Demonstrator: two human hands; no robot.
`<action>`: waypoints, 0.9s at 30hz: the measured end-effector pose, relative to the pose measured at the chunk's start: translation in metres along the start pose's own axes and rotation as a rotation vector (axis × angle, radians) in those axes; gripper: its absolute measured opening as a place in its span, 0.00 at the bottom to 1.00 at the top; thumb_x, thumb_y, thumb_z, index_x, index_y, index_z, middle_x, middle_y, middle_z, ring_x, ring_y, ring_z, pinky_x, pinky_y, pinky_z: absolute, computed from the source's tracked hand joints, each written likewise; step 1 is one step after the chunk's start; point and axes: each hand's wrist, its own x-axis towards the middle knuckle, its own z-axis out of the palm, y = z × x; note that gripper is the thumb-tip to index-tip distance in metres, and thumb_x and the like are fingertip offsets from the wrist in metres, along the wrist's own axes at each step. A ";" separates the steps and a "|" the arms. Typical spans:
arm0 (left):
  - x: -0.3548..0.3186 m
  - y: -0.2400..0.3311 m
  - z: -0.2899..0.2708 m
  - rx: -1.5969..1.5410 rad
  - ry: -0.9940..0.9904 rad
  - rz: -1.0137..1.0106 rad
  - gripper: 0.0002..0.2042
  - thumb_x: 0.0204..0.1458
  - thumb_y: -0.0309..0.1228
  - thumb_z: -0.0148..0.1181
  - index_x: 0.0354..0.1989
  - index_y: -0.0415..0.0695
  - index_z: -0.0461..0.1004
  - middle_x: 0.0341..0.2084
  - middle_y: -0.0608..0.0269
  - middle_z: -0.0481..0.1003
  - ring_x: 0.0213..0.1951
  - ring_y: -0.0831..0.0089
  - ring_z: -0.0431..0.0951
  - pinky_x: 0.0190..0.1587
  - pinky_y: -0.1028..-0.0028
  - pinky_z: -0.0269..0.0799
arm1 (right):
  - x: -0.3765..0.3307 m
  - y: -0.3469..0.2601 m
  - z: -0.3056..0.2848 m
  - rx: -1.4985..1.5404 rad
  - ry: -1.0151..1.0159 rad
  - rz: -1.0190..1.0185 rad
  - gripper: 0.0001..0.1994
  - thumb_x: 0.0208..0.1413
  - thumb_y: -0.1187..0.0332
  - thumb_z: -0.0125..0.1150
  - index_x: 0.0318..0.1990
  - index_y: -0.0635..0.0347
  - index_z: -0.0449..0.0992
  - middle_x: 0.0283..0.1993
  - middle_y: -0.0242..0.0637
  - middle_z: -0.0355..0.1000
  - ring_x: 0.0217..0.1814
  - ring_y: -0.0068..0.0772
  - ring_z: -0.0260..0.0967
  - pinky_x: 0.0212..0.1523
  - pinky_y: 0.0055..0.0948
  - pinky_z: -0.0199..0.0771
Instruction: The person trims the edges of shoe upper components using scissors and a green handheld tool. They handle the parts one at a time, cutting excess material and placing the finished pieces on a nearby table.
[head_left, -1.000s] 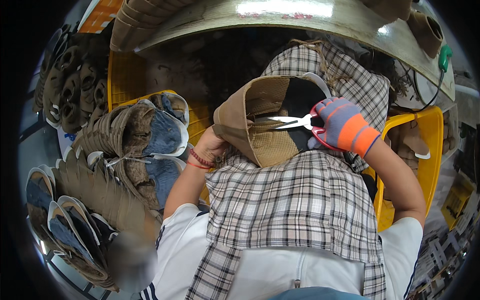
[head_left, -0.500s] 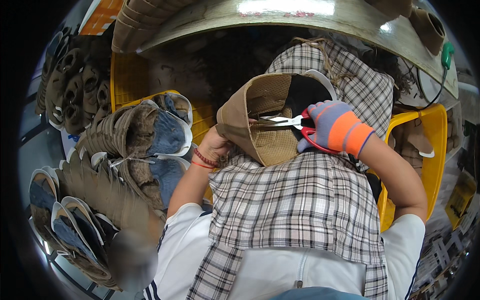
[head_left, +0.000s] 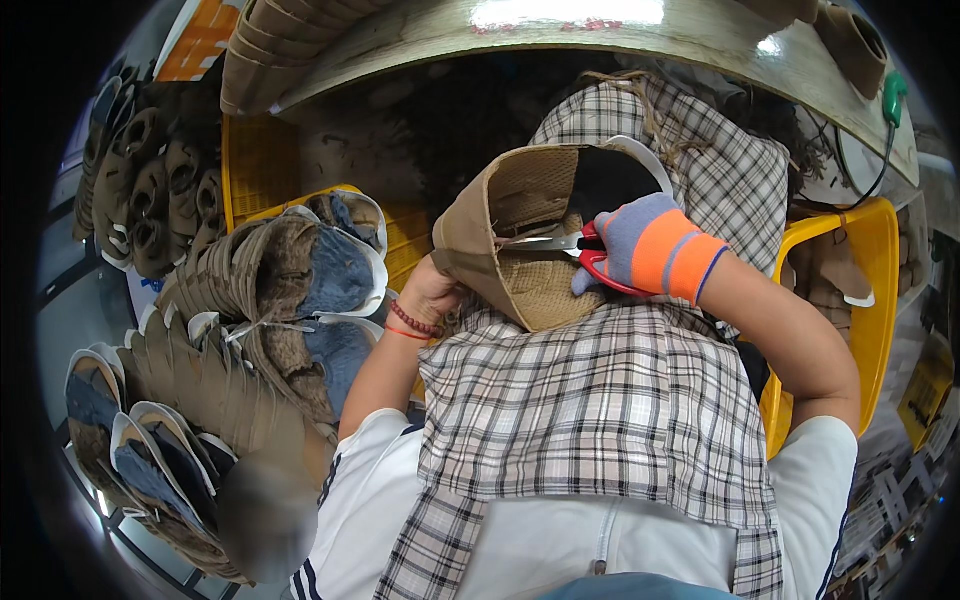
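Tan piece point(head_left: 463, 228): a funnel-like fabric shape over my lap, tilted, its wide mouth turned toward my right; a white strip point(head_left: 648, 160) edges its far right side.
Lining: tan mesh point(head_left: 530, 185) at the left and below, black cloth point(head_left: 603, 178) toward the right.
Left hand point(head_left: 436, 288): bare, closed on the outer left side of the tan piece (some of my fingers are hidden behind it).
Left wrist: 2 bands, a dark red beaded bracelet point(head_left: 415, 321) and a thin red cord point(head_left: 407, 333).
Right hand point(head_left: 645, 248): in a grey-and-orange glove, gripping the red handles of the scissors point(head_left: 573, 243).
Blades: pointing left inside the mouth of the tan piece, lying close together; I cannot tell whether the tips touch the mesh.
Apron point(head_left: 560, 420): black-and-white plaid, spread beneath my work.
To my left: stacked brown pieces with blue lining point(head_left: 338, 275), near a yellow crate point(head_left: 245, 180).
To my right: another yellow crate point(head_left: 879, 292), with brown pieces inside.
Ahead: a pale table point(head_left: 440, 42), a green handle point(head_left: 893, 98) at its right edge.
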 end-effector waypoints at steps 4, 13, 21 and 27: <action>-0.006 0.007 0.017 0.102 0.004 0.029 0.21 0.40 0.18 0.66 0.47 0.33 0.72 0.42 0.56 0.75 0.43 0.67 0.76 0.48 0.68 0.75 | 0.003 0.011 0.008 -0.019 -0.027 -0.002 0.32 0.47 0.35 0.55 0.39 0.60 0.77 0.28 0.43 0.76 0.31 0.45 0.75 0.32 0.37 0.73; 0.022 0.008 0.011 -0.242 -0.127 0.322 0.14 0.55 0.30 0.57 0.49 0.42 0.68 0.42 0.61 0.73 0.39 0.68 0.75 0.46 0.67 0.73 | 0.006 0.076 -0.006 0.505 -0.510 -0.079 0.24 0.55 0.48 0.51 0.29 0.62 0.80 0.23 0.40 0.74 0.23 0.35 0.74 0.25 0.28 0.72; 0.042 0.008 0.001 -0.133 -0.024 0.383 0.23 0.51 0.28 0.62 0.56 0.42 0.66 0.51 0.59 0.70 0.54 0.61 0.68 0.57 0.61 0.63 | 0.052 0.055 -0.018 0.557 -0.612 -0.243 0.14 0.51 0.63 0.50 0.27 0.62 0.80 0.15 0.32 0.69 0.14 0.24 0.65 0.16 0.22 0.64; 0.043 0.008 -0.003 -0.169 -0.024 0.354 0.21 0.51 0.28 0.62 0.55 0.42 0.66 0.50 0.59 0.70 0.53 0.63 0.69 0.58 0.60 0.63 | 0.049 0.044 -0.024 0.547 -0.566 -0.139 0.11 0.50 0.68 0.52 0.26 0.61 0.81 0.15 0.33 0.69 0.13 0.26 0.66 0.15 0.22 0.66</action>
